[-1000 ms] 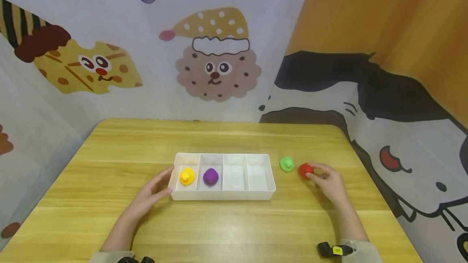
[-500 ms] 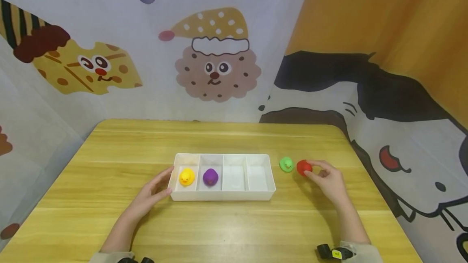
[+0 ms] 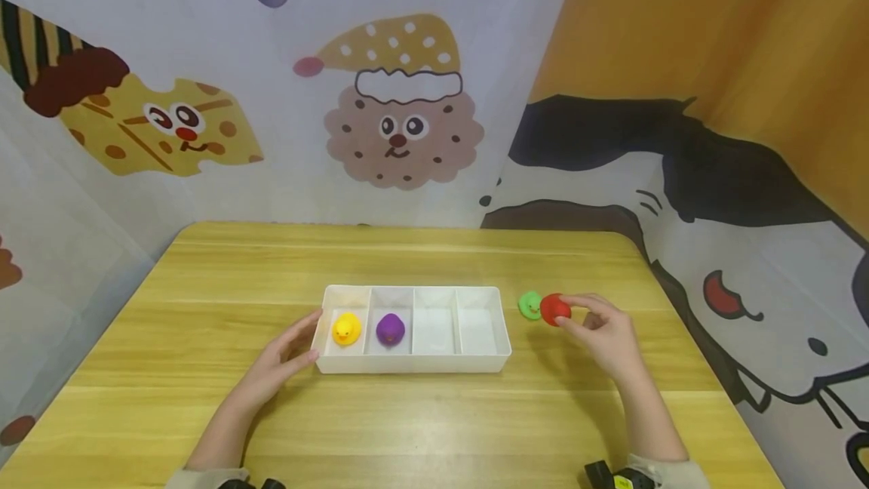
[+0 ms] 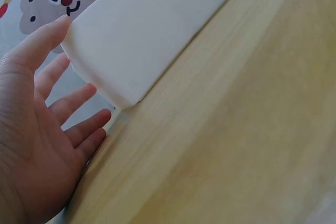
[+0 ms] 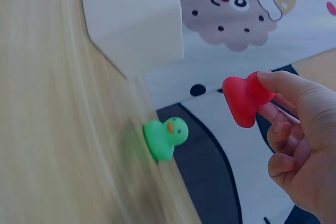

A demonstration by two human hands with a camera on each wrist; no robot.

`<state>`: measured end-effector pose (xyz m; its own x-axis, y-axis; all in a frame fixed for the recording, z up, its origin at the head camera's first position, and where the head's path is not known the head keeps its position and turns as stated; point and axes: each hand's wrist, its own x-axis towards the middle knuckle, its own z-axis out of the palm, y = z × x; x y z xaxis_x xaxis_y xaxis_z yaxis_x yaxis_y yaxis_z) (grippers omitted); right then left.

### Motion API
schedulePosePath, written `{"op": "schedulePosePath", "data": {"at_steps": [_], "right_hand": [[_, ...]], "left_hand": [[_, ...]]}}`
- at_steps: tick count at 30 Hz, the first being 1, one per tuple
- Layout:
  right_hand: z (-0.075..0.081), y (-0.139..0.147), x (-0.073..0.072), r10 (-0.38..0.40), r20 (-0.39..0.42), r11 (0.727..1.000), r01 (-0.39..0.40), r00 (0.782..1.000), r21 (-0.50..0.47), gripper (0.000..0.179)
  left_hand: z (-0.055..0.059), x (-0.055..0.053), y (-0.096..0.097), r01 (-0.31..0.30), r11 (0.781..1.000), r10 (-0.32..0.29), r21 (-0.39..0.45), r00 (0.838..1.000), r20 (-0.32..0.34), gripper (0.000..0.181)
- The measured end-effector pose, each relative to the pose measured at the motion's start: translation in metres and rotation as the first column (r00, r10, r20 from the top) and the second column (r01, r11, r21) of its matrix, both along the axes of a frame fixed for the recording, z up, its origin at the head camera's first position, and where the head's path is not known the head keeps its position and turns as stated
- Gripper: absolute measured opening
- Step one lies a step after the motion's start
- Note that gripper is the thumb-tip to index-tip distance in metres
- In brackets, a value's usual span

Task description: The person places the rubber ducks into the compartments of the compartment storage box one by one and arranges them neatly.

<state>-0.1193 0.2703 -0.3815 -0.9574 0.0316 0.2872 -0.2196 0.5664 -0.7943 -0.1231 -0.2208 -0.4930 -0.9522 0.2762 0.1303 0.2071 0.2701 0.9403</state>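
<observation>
My right hand (image 3: 606,334) pinches a red rubber duck (image 5: 247,98) between thumb and fingers, raised off the table in the right wrist view. In the head view the red duck overlaps the right side of a green rubber duck (image 3: 529,306), which sits on the table. Fingers spread and fairly straight, my left hand (image 3: 274,364) rests at the left end of a white four-part box (image 3: 414,364), its thumb and fingertips at the wall. Inside the box, a yellow duck (image 3: 347,329) sits in the leftmost compartment and a purple duck (image 3: 390,330) in the second.
The two right compartments of the box (image 3: 478,321) hold nothing. Under everything is a wood-grain table (image 3: 421,429), its far edge meeting a cartoon-printed curtain (image 3: 292,195). The green duck stands just right of the box.
My right hand has lifted the red duck and carried it left, up to the green duck in the head view. The left hand and the box have stayed put.
</observation>
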Motion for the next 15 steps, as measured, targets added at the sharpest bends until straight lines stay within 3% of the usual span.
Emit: {"op": "schedulePosePath", "data": {"at_steps": [4, 11, 15], "right_hand": [[0.002, -0.006, 0.002, 0.016, -0.027, 1.000, -0.016, 1.000, -0.002, 0.029], [-0.025, 0.001, -0.012, 0.050, -0.088, 0.998, -0.053, 0.995, -0.028, 0.030], [-0.021, -0.009, -0.012, 0.083, -0.100, 0.995, -0.088, 0.992, -0.049, 0.030]], "left_hand": [[0.000, 0.000, 0.000, -0.004, 1.000, 0.004, -0.004, 1.000, 0.001, 0.059], [0.001, 0.000, 0.001, 0.002, 1.000, -0.002, 0.001, 1.000, -0.003, 0.059], [0.002, 0.000, 0.001, 0.001, 1.000, -0.001, 0.000, 1.000, -0.003, 0.059]]}}
